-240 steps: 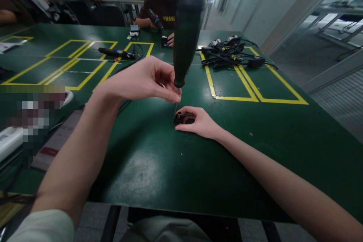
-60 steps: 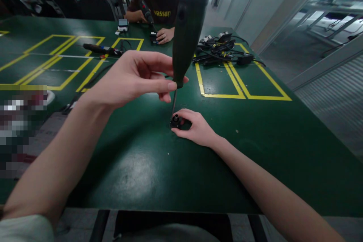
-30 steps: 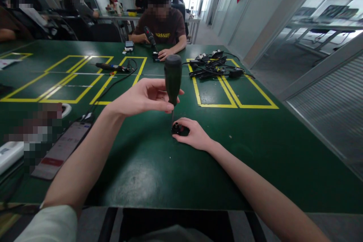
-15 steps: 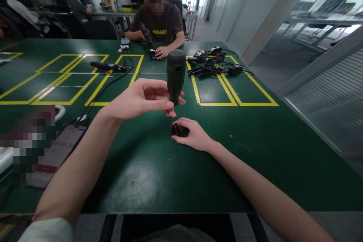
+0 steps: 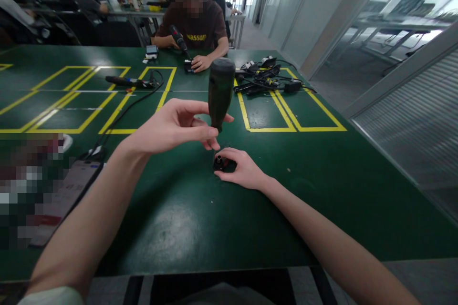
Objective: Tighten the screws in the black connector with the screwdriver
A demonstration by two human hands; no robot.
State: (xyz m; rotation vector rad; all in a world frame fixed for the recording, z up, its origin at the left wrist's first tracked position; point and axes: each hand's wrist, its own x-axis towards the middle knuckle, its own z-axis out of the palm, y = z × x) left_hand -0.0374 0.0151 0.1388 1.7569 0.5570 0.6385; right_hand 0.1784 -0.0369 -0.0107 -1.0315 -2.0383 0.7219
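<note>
Head view: we've got the small black part (image 5: 219, 163) on the table (image 5: 250, 238), our nearer right hand (image 5: 243, 169) pinching it. Above that part, the screwdriver (image 5: 221, 90) stands nearly upright, our left hand's (image 5: 175, 126) fingers clamped on it; whether they touch, we can't tell.

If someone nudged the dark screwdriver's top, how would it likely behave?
The screwdriver would probably tip: it's near upright, widest at the top. The left hand pinches it lower, so it may pivot there. Rounded sides suggest it could roll if laid down.

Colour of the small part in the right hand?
The part is mostly black, seen best in the head view.
</note>
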